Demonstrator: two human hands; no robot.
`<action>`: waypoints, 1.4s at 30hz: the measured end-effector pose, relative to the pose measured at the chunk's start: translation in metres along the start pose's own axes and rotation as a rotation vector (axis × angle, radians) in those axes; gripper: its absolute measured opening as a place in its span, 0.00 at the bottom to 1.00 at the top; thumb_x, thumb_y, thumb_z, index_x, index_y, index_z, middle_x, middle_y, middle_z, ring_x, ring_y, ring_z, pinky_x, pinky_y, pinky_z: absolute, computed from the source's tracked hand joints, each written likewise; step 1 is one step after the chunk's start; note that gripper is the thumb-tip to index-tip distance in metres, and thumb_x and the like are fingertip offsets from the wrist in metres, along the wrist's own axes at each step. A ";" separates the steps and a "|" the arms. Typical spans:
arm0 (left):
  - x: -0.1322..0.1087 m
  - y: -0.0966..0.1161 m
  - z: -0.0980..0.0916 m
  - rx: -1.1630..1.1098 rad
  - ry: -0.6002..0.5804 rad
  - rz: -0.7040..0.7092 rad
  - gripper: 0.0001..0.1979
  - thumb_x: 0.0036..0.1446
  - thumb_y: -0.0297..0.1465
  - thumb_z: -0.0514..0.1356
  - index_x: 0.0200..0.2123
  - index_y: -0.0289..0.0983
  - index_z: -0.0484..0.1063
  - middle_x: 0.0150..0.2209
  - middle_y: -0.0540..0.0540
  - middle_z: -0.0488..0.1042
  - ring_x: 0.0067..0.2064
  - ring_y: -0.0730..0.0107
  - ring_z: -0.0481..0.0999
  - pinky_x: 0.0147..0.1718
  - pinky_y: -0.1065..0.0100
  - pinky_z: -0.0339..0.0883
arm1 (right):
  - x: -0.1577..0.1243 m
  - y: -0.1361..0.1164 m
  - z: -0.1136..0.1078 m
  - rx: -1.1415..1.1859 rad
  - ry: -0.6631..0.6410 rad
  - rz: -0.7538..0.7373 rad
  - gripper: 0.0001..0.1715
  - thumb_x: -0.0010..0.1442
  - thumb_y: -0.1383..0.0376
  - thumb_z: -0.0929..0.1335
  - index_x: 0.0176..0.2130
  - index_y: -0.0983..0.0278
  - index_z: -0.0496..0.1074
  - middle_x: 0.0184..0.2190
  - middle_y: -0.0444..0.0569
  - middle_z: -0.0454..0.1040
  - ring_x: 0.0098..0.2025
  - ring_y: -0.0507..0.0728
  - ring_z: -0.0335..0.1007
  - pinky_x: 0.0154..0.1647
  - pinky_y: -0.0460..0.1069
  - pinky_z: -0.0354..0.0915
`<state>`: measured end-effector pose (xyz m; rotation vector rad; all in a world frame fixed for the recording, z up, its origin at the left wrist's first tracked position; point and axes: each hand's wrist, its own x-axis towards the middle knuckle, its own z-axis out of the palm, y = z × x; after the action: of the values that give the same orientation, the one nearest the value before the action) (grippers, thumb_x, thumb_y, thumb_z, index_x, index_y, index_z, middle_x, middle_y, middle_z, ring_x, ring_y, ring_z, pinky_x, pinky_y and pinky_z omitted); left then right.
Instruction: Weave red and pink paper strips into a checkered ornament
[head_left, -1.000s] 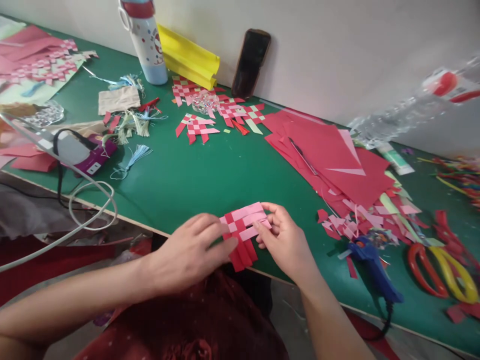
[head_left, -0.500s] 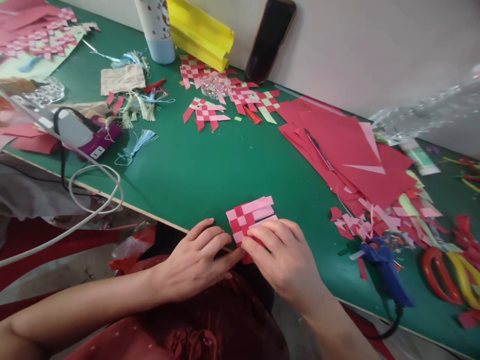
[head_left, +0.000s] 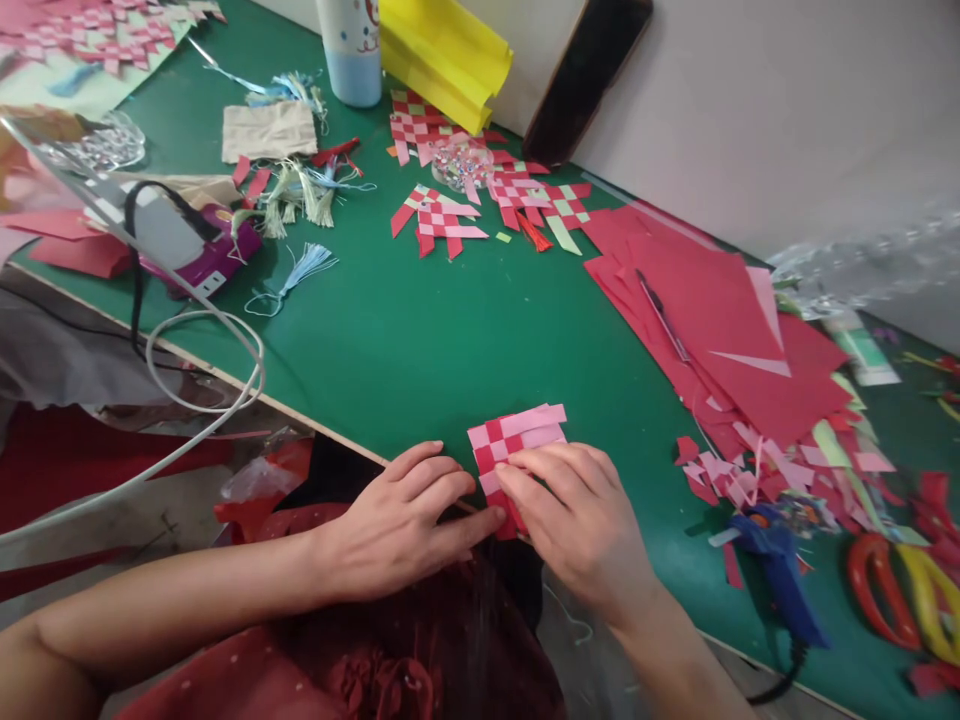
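A small piece of woven paper (head_left: 501, 440), checked in red and pink with loose strip ends, lies at the near edge of the green table. My right hand (head_left: 574, 505) covers its lower right part, with thumb and fingertips closed together on the strips. What exactly sits under those fingertips is hidden. At the table edge to the left is my left hand (head_left: 409, 515); its fingers are loosely bent and apart from the thumb, which reaches across to the paper's lower left corner.
Red paper sheets (head_left: 720, 300) with a pen (head_left: 663, 315) lie to the right, beside paper scraps (head_left: 720, 475), a blue glue gun (head_left: 780, 570) and scissors (head_left: 881, 590). Woven pieces (head_left: 442, 220), tassels (head_left: 300, 270), a tumbler (head_left: 352, 60) and a phone (head_left: 585, 80) are farther back. A white cable (head_left: 202, 400) loops at left.
The whole view has shifted, moving most table items rightward. My right fingertips have shifted slightly over the woven paper, and more red shows below them. My left hand stays beside it.
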<state>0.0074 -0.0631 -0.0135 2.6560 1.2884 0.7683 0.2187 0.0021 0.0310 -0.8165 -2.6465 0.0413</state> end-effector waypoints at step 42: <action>0.056 -0.040 -0.010 -0.152 -0.144 0.065 0.11 0.67 0.32 0.53 0.43 0.35 0.75 0.43 0.44 0.78 0.47 0.64 0.71 0.49 0.60 0.67 | -0.053 -0.026 0.004 0.004 0.127 0.273 0.17 0.60 0.72 0.69 0.50 0.66 0.71 0.48 0.57 0.77 0.56 0.64 0.69 0.58 0.63 0.65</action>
<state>0.0031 0.0035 0.0054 2.5892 1.0703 0.6415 0.2442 -0.0482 0.0126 -1.1340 -2.4001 0.0632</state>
